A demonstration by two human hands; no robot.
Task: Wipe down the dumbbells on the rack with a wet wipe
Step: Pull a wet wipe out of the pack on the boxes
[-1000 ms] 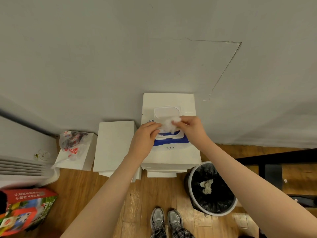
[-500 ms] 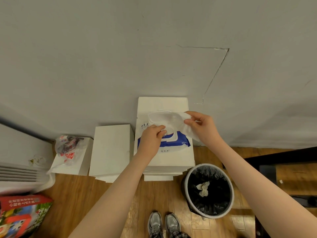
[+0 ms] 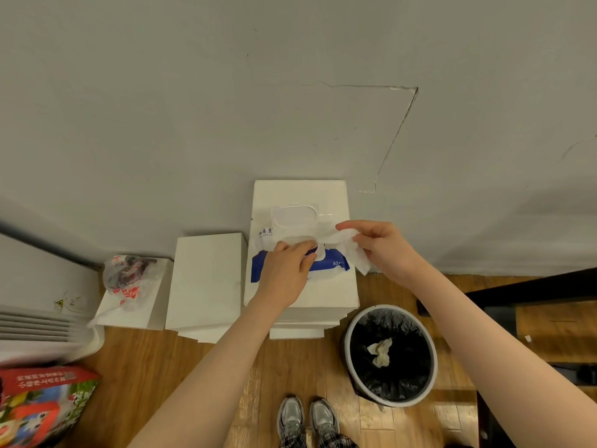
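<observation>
Wet wipe (image 3: pixel 347 245): white, half pulled out of the pack (image 3: pixel 300 263), stretched from the opening toward the right, loose corner hanging down past the pack's right edge. Pinched between thumb and curled fingers of the right hand (image 3: pixel 382 248), held just above the pack's right end.

Pack of wipes: white and blue, lying flat on top of the tallest stack of white boxes (image 3: pixel 300 295), against the grey wall (image 3: pixel 226 108). Plastic lid (image 3: pixel 294 216) flipped open toward the wall. Left hand (image 3: pixel 286 271) pressing down on the pack, palm down, fingers only a little bent and resting at the opening, gripping nothing.

No dumbbells or rack visible in this view.

Left of the tall stack, touching it: a lower stack of white boxes (image 3: pixel 206 279). Further left, 1 more white box (image 3: pixel 142 305) with a crumpled plastic bag (image 3: pixel 127 281) with red print on top. At the far left edge, a white appliance with slats (image 3: pixel 35 324), and below it a colourful red package (image 3: pixel 42 405).

Right of the tall stack, on the wooden floor (image 3: pixel 155 376): a round bin (image 3: pixel 391 355) with black liner, 1 crumpled used wipe (image 3: pixel 381 350) inside. Dark furniture (image 3: pixel 533 305) at the right edge. At the bottom, 2 grey sneakers (image 3: pixel 307 418), side by side.
</observation>
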